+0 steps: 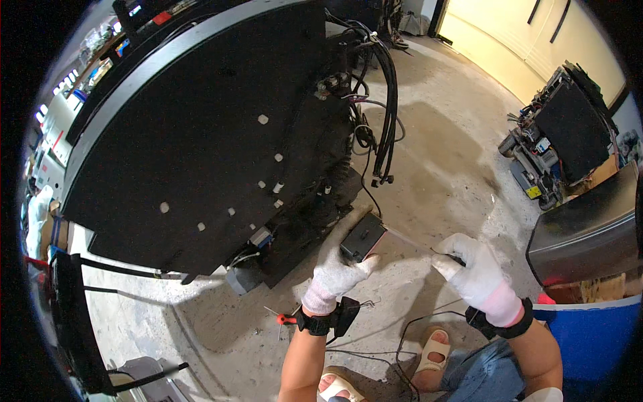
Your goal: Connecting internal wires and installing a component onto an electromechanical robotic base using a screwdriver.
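My left hand (337, 266), in a white glove, grips a small black box-shaped module (362, 236) with a reddish side, held just below the wiring of a large black machine (201, 127). My right hand (474, 271), also gloved in white, pinches a thin dark tool or wire tip (450, 255) that points toward the module. A thin line runs from the module to the right hand. Both wrists wear black straps.
A bundle of black cables (385, 107) hangs at the machine's right edge. A red-handled tool (287, 319) lies on the concrete floor by my left wrist. A second opened machine (562, 134) stands at the right, with a grey panel (589, 228) and a blue bin (589, 335) near my right arm.
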Motion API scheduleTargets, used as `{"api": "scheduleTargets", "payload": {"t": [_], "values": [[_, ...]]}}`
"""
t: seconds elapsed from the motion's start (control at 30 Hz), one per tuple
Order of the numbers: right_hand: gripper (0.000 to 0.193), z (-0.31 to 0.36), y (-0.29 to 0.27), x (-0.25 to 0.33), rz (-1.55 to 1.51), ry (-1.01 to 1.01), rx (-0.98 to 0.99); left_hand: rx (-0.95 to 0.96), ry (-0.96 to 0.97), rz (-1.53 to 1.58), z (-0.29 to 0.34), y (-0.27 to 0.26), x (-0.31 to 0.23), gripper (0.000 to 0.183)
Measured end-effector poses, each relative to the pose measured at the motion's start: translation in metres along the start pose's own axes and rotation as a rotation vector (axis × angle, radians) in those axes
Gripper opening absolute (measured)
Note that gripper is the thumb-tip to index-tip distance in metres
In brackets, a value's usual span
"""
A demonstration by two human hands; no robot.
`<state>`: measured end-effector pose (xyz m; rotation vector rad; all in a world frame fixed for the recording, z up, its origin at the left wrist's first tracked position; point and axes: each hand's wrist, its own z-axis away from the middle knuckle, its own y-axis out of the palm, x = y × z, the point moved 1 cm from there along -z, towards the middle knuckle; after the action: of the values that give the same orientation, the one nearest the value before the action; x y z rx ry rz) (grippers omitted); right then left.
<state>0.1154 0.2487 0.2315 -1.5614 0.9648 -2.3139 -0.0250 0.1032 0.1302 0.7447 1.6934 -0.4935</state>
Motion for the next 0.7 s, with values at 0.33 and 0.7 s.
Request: {"api": "scheduleTargets", "payload": {"t": [0.33, 0.7], "values": [[0.023, -0.020, 0.009, -0.009, -0.205, -0.158, -0.196, -0.421, -0.113, 0.452, 0.015, 0.002, -0.039, 0.048], [0.046, -0.012, 0.057, 0.032, -1.447, 0.118, 0.301, -0.103, 0.371, -0.780, 0.028, 0.032, -0.082, 0.070]]}}
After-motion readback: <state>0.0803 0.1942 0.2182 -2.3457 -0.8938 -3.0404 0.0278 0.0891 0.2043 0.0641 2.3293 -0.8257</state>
